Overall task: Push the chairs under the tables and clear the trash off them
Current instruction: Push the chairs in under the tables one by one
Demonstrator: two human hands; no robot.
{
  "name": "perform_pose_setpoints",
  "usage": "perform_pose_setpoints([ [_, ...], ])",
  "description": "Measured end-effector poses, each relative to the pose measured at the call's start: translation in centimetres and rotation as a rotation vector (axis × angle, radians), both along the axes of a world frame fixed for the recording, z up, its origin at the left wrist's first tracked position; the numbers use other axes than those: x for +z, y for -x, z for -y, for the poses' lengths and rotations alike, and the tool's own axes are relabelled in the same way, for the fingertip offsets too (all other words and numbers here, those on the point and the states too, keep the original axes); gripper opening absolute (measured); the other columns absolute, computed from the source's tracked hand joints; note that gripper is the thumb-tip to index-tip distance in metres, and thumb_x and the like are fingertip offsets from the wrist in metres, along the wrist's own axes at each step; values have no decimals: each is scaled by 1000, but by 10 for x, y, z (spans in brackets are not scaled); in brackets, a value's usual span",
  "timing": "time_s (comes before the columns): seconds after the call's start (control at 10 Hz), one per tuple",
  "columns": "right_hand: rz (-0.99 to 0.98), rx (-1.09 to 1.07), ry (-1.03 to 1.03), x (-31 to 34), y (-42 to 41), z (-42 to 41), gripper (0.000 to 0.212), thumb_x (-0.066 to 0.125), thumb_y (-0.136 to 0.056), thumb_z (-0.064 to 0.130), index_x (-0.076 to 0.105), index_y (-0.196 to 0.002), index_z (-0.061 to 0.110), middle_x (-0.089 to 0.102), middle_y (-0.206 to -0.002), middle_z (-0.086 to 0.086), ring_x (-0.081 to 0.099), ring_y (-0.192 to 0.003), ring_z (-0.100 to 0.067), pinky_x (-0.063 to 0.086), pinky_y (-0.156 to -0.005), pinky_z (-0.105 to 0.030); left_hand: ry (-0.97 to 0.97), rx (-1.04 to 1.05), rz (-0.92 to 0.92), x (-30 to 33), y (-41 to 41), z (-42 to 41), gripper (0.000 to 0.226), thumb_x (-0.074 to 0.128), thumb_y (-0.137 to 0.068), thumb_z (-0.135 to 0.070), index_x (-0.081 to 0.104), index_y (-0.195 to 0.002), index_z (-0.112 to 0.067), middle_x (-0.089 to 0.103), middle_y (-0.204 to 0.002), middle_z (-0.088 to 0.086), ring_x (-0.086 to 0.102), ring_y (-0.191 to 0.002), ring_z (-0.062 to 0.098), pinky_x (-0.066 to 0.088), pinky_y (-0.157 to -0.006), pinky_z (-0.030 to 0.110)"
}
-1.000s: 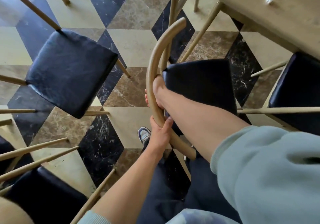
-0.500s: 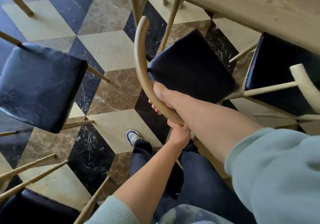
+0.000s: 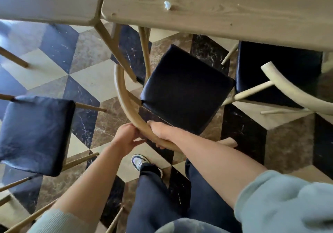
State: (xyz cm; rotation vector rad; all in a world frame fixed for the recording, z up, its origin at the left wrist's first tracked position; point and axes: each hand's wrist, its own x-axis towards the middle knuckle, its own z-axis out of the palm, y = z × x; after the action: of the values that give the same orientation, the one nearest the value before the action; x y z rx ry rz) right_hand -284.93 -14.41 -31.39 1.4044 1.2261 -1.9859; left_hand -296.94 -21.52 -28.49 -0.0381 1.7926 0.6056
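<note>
We risk jamming the chair [image 3: 185, 90] against the table [image 3: 216, 10] leg that crosses its curved backrest [image 3: 126, 102], since the seat sits skewed to the table edge. A hard shove could also knock the neighbouring chair [image 3: 277, 72]. Our left hand [image 3: 126, 137] and right hand [image 3: 160, 133] both curl round the backrest, side by side. The seat lies beyond them, just short of the table, where a scrap of trash [image 3: 167, 5] waits.

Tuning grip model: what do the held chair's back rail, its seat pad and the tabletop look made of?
Back rail: bent wood, smooth pale finish.
Seat pad: dark leather or vinyl, slight sheen and creases; can't tell which.
Tabletop: light wood or wood-look laminate, grain lines, matte.
</note>
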Motion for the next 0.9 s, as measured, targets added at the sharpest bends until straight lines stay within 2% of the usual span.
perform_pose_setpoints([
  [0.1, 23, 132, 85, 15, -20, -4, 70, 23, -102, 62, 61, -112, 4, 68, -89, -22, 68, -72, -35, 62, -82, -48, -112, 81, -93, 12, 7, -23, 47, 25, -75, 28, 64, -90, 7, 68, -78, 20, 64, -76, 36, 59, -78, 50],
  [0.2, 5, 168, 133, 17, -34, -15, 74, 24, -102, 67, 66, -105, 5, 71, -90, -21, 69, -79, -34, 59, -96, -50, -83, 122, -204, 14, 17, -28, 43, 30, -83, 25, 66, -89, 4, 65, -82, 20, 65, -71, 32, 60, -67, 44],
  [0.3, 44, 179, 133, 18, -34, -18, 80, 26, -97, 74, 67, -108, 6, 75, -94, -24, 72, -75, -35, 61, -91, -51, -86, 401, -226, 15, 39, -49, 26, 46, -97, -6, 70, -90, -7, 64, -78, 10, 63, -63, 21, 60, -62, 37],
  [0.4, 114, 240, 129, 0, -36, -19, 86, 31, -87, 87, 67, -109, 12, 72, -92, -18, 70, -67, -31, 58, -81, -44, -54, 353, -182, 9, 62, -86, 42, 62, -88, -54, 71, -101, -16, 72, -88, 7, 70, -75, 23, 59, -71, 38],
  [0.5, 189, 228, 149, -43, -50, -10, 95, 34, -54, 108, 63, -93, 26, 56, -84, -6, 67, -88, -32, 49, -79, -43, 80, 26, -266, 4, 72, -114, 53, 71, -87, -51, 56, -125, -17, 65, -94, 9, 66, -79, 22, 58, -72, 40],
  [0.6, 255, 298, 184, 6, -46, -19, 88, 31, -69, 103, 65, -82, 22, 61, -74, -7, 67, -75, -26, 55, -75, -39, 105, -55, -289, 1, 80, -130, 47, 74, -88, -27, 51, -127, -14, 60, -92, 9, 64, -74, 22, 56, -63, 37],
  [0.7, 301, 345, 146, 30, -47, -22, 78, 30, -92, 82, 68, -86, 15, 64, -67, -8, 66, -59, -19, 53, -66, -30, 124, -62, -202, -3, 91, -133, 42, 71, -78, -10, 63, -118, -14, 65, -98, 11, 66, -72, 21, 54, -56, 35],
  [0.8, 346, 364, 0, 31, -39, -10, 64, 26, -98, 71, 67, -99, 22, 63, -85, -8, 67, -81, -27, 54, -81, -37, 109, -56, -200, -13, 102, -127, 41, 71, -71, -4, 76, -108, -21, 70, -102, 11, 67, -76, 21, 58, -60, 36],
  [0.9, 361, 372, -42, 26, -33, -7, 52, 30, -98, 59, 66, -97, 23, 60, -85, -7, 62, -77, -26, 52, -79, -38, 75, -28, -176, -16, 106, -122, 40, 70, -69, -2, 74, -106, -16, 68, -99, 12, 66, -79, 22, 58, -60, 37],
])
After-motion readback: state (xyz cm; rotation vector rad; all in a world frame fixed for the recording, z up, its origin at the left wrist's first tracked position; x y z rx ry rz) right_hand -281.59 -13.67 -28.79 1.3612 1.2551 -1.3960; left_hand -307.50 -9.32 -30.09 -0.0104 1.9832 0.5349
